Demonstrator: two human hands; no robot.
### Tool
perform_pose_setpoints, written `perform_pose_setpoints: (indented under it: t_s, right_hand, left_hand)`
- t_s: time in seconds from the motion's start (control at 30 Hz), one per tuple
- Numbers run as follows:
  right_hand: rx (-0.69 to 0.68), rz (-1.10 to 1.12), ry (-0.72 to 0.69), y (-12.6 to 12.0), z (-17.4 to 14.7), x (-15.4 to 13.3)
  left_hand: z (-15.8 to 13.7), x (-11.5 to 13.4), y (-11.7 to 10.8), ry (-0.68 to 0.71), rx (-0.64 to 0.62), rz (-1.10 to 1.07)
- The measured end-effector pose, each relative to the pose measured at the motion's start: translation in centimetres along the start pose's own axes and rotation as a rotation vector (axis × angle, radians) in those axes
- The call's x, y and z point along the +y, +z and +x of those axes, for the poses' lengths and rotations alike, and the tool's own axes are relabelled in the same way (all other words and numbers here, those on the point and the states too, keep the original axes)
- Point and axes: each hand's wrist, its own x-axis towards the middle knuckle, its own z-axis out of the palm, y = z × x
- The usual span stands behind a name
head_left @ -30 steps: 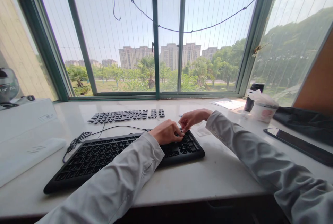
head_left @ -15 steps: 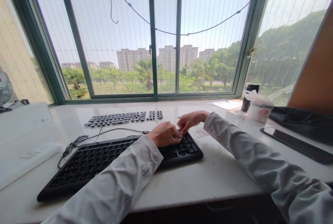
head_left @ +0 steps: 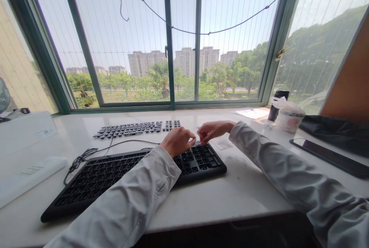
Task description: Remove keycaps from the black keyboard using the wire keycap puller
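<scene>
A black keyboard (head_left: 106, 179) lies slanted across the white counter, most of its positions showing bare sockets without keycaps. At its right end, some keycaps (head_left: 210, 159) sit in the number pad. My left hand (head_left: 178, 141) hovers over the keyboard's upper right part, thumb and forefinger pinched together; anything between them is too small to make out. Just right of it, my right hand (head_left: 215, 129) has its fingers curled down at the keyboard's top right edge, and what they hold is hidden. Loose black keycaps (head_left: 132, 128) lie in keyboard order behind the keyboard.
A coiled black cable (head_left: 82, 157) runs behind the keyboard. White boxes (head_left: 25, 129) stand at the left. On the right are a phone (head_left: 328, 157), a tub in a plastic bag (head_left: 288, 119), a black cylinder (head_left: 278, 104) and papers (head_left: 252, 113). Windows (head_left: 184, 37) close off the back.
My left hand has lifted slightly up and away from the number pad, uncovering more of it. The right hand has shifted a little right, and the gap between the hands is wider.
</scene>
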Motion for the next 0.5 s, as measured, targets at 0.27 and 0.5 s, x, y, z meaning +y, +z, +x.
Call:
perform_pose_setpoints:
  t_s: [0.27,0.5]
  right_hand:
    - [0.093,-0.016,-0.068,-0.4,-0.2,0.6]
    - [0.124,-0.045,-0.027,-0.7,-0.6,1.1]
  left_hand:
    - [0.0,0.1,-0.4,-0.068,-0.028,0.029]
    - [0.0,-0.2,0.0,-0.002,-0.050,0.048]
